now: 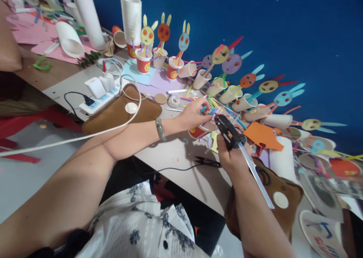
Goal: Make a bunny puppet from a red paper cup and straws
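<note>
Near the middle of the table, my left hand (195, 112) pinches a blue strip (203, 109) above a red and white paper cup (197, 132). My right hand (231, 157) is wrapped round a black glue gun (229, 131), and a long clear glue stick (256, 176) sticks out of its back. The gun's nozzle points at my left fingertips, close to the strip. Whether the two touch is too small to tell. Scissors (208, 161) lie below the cup. An orange paper scrap (262, 135) is right of the gun.
Cups with paper rabbit faces (147, 36) line the blue wall. Stacked white cups (131, 19) stand behind. A power strip (99, 99) and a white cable (113, 130) lie at left, over a brown cushion (147, 108). Another person's arm (8, 42) shows at far left.
</note>
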Available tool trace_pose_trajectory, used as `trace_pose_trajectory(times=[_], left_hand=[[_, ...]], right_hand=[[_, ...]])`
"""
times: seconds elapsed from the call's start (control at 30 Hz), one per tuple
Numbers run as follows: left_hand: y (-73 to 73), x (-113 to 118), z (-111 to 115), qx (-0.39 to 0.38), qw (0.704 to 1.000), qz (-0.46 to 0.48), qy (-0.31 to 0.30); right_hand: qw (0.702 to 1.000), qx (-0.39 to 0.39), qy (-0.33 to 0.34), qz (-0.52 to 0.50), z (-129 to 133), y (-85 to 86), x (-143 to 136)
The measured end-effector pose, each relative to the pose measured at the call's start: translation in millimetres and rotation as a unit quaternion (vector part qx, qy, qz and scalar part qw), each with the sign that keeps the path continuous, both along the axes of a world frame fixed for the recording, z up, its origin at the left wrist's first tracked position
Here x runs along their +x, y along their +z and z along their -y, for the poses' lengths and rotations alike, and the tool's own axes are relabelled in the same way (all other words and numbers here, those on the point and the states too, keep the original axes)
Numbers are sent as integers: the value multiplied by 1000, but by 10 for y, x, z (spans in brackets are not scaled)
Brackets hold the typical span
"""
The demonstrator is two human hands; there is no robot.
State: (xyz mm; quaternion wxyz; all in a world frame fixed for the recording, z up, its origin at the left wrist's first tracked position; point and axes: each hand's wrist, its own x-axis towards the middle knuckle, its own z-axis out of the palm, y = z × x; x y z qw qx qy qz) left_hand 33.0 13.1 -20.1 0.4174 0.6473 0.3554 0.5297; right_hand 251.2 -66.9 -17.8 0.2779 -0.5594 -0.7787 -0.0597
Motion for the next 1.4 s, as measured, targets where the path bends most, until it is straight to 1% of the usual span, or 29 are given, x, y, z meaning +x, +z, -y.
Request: trace_pose_trajectory(times=[0.1, 0.33, 0.47, 0.63, 0.83, 0.93, 1.1, 1.23, 1.4], left_hand=[[-8, 3, -7, -4, 1000, 10, -3], [-17, 1, -7, -6, 1000, 5, -3], [13, -20, 50, -1, 1000, 5, -13], [49, -28, 93, -11, 1000, 3, -10], [68, -31, 87, -9, 1000, 5, -18], [84, -37, 108, -14, 1000, 3, -24], [70, -29, 104, -7, 1000, 8, -11], [60, -26, 87, -3, 1000, 9, -17], [64, -17, 69, -18, 1000, 20, -13]], right_hand=[[1000, 7, 7, -2, 15, -7, -4], [1000, 10, -3, 4, 27, 21, -18], [1000, -4, -8, -5, 12, 66, -22], [1000, -14, 4, -11, 24, 122, -32], [1000, 5, -2, -16, 1, 20, 0], [1000, -1, -7, -25, -11, -14, 13], [1000, -9, -9, -5, -3, -8, 21], [1000, -11, -24, -7, 12, -4, 19], [1000, -7, -10, -9, 23, -4, 4]])
